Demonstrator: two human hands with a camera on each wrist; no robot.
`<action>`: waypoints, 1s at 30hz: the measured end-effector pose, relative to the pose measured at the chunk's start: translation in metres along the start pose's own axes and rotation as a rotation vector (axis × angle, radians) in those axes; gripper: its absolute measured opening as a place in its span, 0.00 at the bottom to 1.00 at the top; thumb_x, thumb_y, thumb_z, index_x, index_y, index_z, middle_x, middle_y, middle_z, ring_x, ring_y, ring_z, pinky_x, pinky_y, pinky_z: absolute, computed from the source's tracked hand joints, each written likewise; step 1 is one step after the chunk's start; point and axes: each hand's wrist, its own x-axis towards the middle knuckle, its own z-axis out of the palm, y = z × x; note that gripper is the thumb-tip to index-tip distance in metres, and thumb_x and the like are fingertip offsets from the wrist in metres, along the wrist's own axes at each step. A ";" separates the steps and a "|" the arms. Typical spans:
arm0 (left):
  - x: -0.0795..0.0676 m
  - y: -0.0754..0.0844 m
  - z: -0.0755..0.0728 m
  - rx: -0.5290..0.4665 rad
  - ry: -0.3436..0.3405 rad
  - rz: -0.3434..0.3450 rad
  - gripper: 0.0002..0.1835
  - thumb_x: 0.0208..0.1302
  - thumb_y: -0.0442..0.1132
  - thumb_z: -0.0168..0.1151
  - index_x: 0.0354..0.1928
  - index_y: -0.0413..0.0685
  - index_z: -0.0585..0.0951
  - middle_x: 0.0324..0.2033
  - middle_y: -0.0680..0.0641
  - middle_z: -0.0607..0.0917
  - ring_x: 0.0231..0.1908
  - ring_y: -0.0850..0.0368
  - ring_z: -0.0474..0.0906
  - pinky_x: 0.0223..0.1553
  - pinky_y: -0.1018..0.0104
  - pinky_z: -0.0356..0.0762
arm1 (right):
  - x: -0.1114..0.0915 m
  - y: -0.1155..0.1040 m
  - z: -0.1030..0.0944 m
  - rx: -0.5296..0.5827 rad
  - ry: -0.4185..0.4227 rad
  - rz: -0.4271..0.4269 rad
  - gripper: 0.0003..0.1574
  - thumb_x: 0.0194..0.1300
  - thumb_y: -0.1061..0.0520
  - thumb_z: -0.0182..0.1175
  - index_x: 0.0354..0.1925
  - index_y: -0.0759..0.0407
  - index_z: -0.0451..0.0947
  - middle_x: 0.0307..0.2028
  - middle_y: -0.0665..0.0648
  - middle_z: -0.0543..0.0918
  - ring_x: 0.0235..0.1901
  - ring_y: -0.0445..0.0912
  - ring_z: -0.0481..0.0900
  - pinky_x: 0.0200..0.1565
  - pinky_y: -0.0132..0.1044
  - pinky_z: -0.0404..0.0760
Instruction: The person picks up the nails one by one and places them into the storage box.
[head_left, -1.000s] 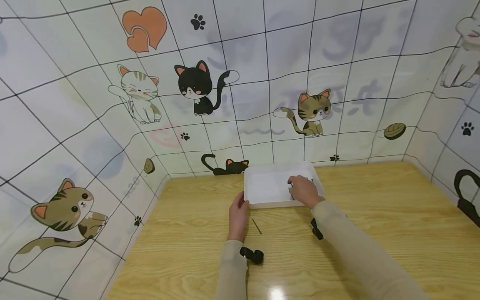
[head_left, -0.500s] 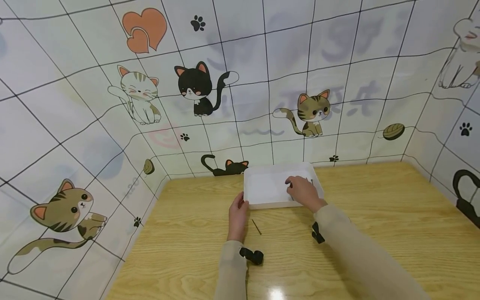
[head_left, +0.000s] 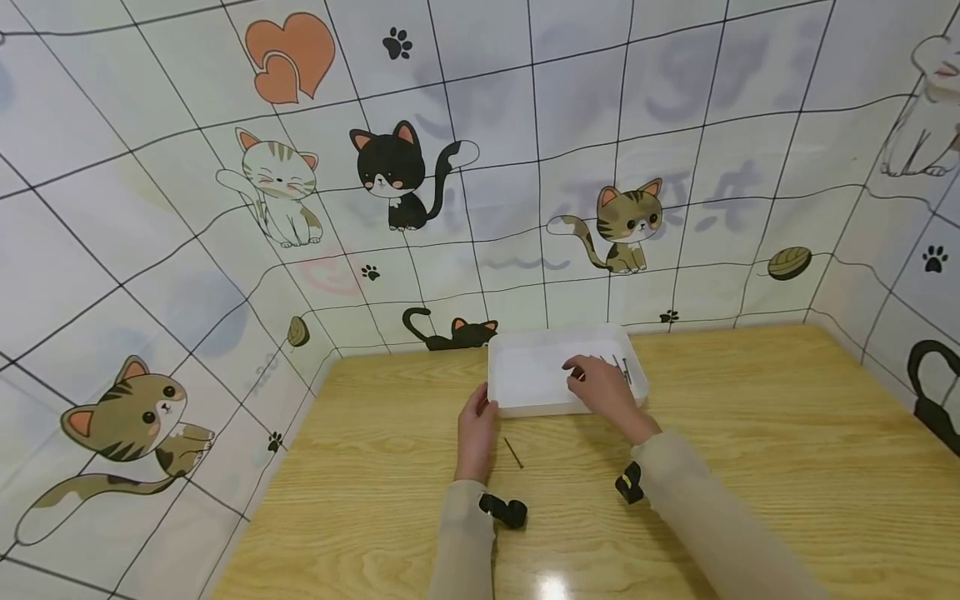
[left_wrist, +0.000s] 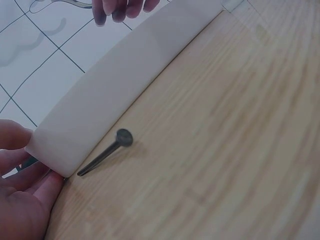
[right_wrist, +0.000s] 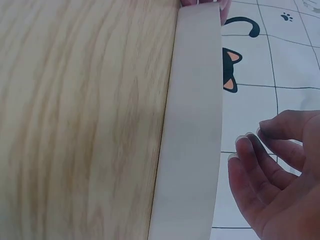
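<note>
My left hand (head_left: 476,433) grips the near left corner of a white tray (head_left: 534,410). In the left wrist view its thumb and fingers (left_wrist: 37,192) lie around that corner. My right hand (head_left: 609,392) is over the right half of the tray, with its fingers loosely bent. The right wrist view shows nothing between the thumb and fingers of this hand (right_wrist: 280,170). Several nails (head_left: 626,369) lie inside the tray at its right side, partly hidden by the right hand. One dark nail (head_left: 513,452) lies on the table in front of the tray; its flat head (left_wrist: 124,137) shows up close.
The wooden table (head_left: 750,400) reaches to a wall (head_left: 517,167) covered in a cat-and-grid print. The tray stands close to that back wall. Each forearm wears a small black wrist camera (head_left: 504,511).
My right hand has shifted slightly left over the tray, uncovering more of the nails at the right. The left hand, tray and loose nail have stayed in place.
</note>
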 end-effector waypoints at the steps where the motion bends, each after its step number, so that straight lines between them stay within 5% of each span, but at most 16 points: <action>1: 0.000 0.000 0.000 0.002 -0.001 0.001 0.23 0.65 0.40 0.50 0.62 0.50 0.66 0.57 0.48 0.70 0.56 0.56 0.65 0.56 0.59 0.62 | -0.001 -0.001 0.002 0.012 0.007 -0.005 0.16 0.61 0.58 0.53 0.47 0.59 0.76 0.34 0.54 0.80 0.33 0.47 0.76 0.32 0.41 0.74; 30: -0.003 0.004 0.000 -0.008 -0.004 0.007 0.23 0.65 0.39 0.49 0.62 0.48 0.66 0.58 0.48 0.69 0.56 0.55 0.65 0.56 0.59 0.62 | -0.041 -0.018 0.037 0.264 0.005 0.067 0.16 0.62 0.51 0.55 0.48 0.53 0.76 0.36 0.49 0.79 0.35 0.43 0.75 0.34 0.39 0.74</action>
